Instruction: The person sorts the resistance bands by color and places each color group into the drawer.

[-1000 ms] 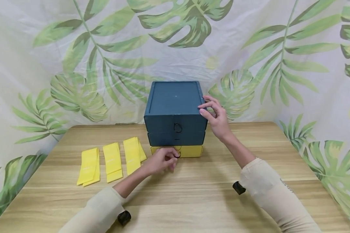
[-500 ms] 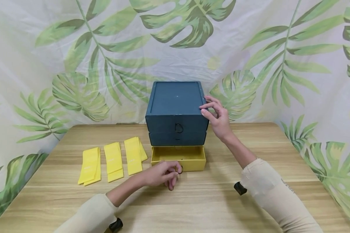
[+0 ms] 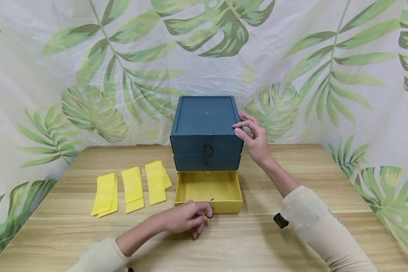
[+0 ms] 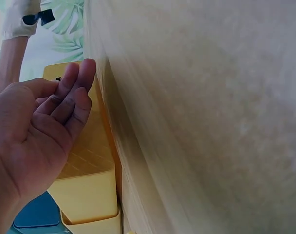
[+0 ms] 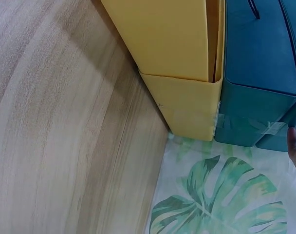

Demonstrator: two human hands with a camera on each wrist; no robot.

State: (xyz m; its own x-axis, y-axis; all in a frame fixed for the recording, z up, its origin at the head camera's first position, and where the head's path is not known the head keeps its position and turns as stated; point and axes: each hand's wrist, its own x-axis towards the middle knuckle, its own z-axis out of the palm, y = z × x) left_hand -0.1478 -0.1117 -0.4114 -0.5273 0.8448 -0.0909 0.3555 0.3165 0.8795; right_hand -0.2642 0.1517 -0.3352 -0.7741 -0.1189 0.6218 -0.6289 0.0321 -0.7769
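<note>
A stack of drawer boxes stands in the middle of the table, two blue boxes (image 3: 204,115) above a yellow one. The yellow drawer (image 3: 227,207) is pulled out toward me and its inside looks bare. My left hand (image 3: 183,219) hooks its curled fingers on the black ring pull (image 3: 209,216) at the drawer's front. In the left wrist view the left hand (image 4: 38,131) covers most of the ring. At the top right edge of the upper blue box, my right hand (image 3: 255,138) rests with fingertips on its rim. Only a finger (image 5: 292,141) shows in the right wrist view.
Three folded yellow strips, a left one (image 3: 104,194), a middle one (image 3: 132,189) and a right one (image 3: 155,183), lie on the table (image 3: 258,241) left of the stack. Behind the table hangs a leaf-patterned cloth (image 3: 207,75).
The left hand has drawn the yellow drawer by its ring from nearly closed to well out toward me. The right hand has stayed on the blue box.
</note>
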